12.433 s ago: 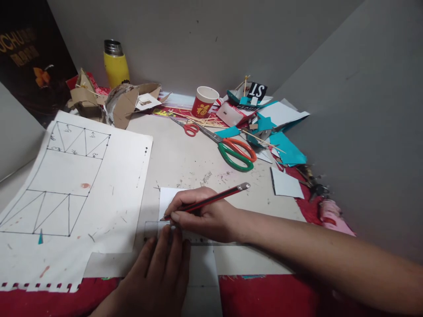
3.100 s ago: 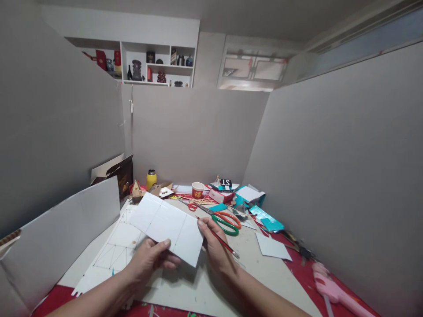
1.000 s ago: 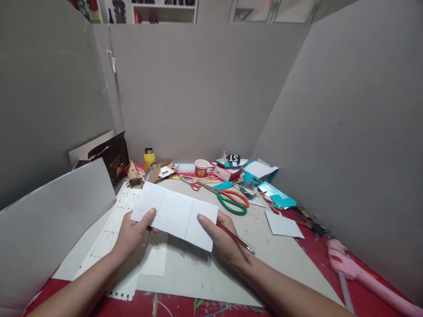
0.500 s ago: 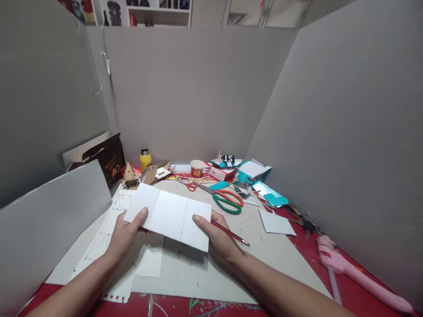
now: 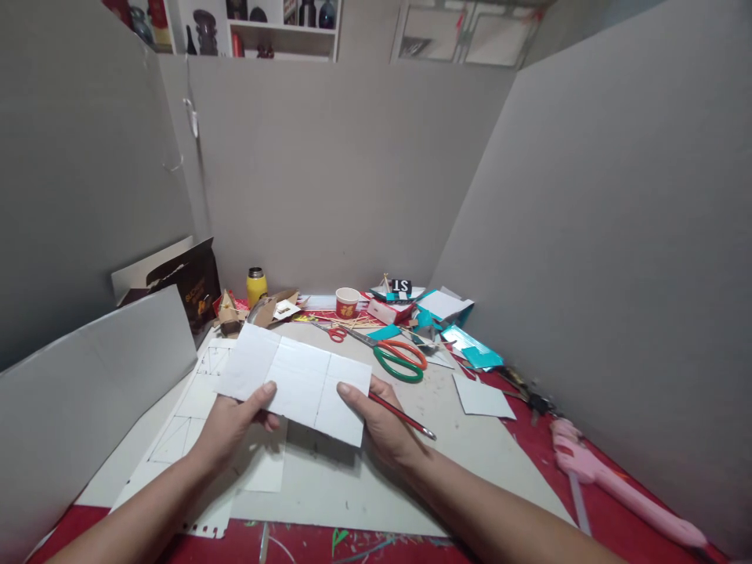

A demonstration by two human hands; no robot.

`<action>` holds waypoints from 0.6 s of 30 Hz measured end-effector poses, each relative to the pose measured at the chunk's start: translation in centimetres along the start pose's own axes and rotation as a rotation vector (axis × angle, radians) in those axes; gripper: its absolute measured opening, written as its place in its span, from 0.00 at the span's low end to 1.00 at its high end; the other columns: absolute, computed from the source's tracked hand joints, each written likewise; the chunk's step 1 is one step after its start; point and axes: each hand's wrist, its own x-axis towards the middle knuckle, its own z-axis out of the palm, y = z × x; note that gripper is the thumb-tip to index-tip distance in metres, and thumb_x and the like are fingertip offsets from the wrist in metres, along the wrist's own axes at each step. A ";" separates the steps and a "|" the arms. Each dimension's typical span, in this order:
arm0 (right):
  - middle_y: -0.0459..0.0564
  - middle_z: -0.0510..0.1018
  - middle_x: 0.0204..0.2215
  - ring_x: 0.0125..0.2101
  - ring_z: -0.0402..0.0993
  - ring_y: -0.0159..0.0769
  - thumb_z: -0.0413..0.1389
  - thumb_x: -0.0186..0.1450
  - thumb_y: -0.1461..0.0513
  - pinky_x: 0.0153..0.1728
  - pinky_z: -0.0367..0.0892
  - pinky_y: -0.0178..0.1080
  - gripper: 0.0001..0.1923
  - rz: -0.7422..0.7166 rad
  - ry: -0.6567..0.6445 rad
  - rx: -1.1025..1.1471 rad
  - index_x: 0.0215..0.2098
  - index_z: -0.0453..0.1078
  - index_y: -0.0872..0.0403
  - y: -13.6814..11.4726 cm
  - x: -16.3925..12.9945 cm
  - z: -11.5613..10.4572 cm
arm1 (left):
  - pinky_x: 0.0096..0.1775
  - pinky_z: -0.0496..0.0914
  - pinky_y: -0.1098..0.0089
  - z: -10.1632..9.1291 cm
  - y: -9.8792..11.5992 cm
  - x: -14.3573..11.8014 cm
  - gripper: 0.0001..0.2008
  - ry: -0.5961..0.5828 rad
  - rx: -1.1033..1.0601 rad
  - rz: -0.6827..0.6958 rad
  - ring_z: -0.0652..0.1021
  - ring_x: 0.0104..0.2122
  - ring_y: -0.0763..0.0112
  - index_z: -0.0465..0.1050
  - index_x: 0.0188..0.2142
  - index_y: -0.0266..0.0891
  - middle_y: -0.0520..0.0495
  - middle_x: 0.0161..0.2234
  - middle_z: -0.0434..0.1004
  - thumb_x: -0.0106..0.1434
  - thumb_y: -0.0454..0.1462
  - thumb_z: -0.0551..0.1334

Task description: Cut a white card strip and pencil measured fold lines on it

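The white card [image 5: 294,384] was up off the table, held between both hands above the grey board [image 5: 376,486] that covered the middle of the desk. Marking looked finished as far as could be judged — thin pencil lines already crossed the card, two running across its short way and one along its length, splitting it into panels. No cut edge, fold or crease showed on it; it lay flat and stiff, a long rectangle tilted slightly, its far-left corner higher than its near-right one. Cutting or folding along those lines appeared still to do. The left hand [image 5: 232,423] pinched the card's near edge, thumb on top and fingers curled beneath. The right hand [image 5: 379,419] gripped the right end the same way, thumb on the face, and the same hand kept a red pencil [image 5: 405,417] tucked in its fingers, the metal end pointing off to the right. Beneath the card lay a larger sheet [image 5: 188,407] with a ruled diagram of boxes and diagonals. Green-and-orange scissors [image 5: 399,360] sat just beyond the hands, untouched, smaller red scissors [image 5: 334,333] behind them. A loose white square [image 5: 482,396] lay to the right — near it teal scraps [image 5: 475,348], and a pink tool [image 5: 611,486] along the red cloth.
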 end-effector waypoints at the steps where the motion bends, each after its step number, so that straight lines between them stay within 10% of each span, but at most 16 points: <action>1: 0.53 0.84 0.36 0.31 0.79 0.42 0.68 0.56 0.55 0.37 0.71 0.44 0.18 0.001 0.002 -0.004 0.42 0.78 0.54 0.1 0.0 0.0 | 0.33 0.74 0.62 0.2 0.1 -0.3 0.22 -0.009 0.027 -0.026 0.78 0.24 0.61 0.78 0.22 0.37 0.43 0.22 0.80 0.60 0.52 0.62; 8: 0.52 0.83 0.37 0.34 0.78 0.43 0.65 0.60 0.55 0.37 0.71 0.42 0.18 -0.059 0.003 -0.214 0.45 0.78 0.55 0.2 -0.2 -0.3 | 0.51 0.68 0.58 0.8 1.0 -2.3 0.22 0.081 0.202 -0.026 0.80 0.37 0.54 0.78 0.17 0.43 0.43 0.26 0.83 0.58 0.54 0.62; 18: 0.53 0.83 0.34 0.30 0.78 0.41 0.67 0.57 0.54 0.33 0.72 0.40 0.19 0.034 -0.044 -0.044 0.43 0.78 0.55 0.0 -1.2 0.8 | 0.32 0.76 0.61 1.5 0.0 -1.2 0.17 0.000 -0.114 -0.064 0.80 0.25 0.59 0.79 0.30 0.37 0.42 0.24 0.82 0.57 0.50 0.66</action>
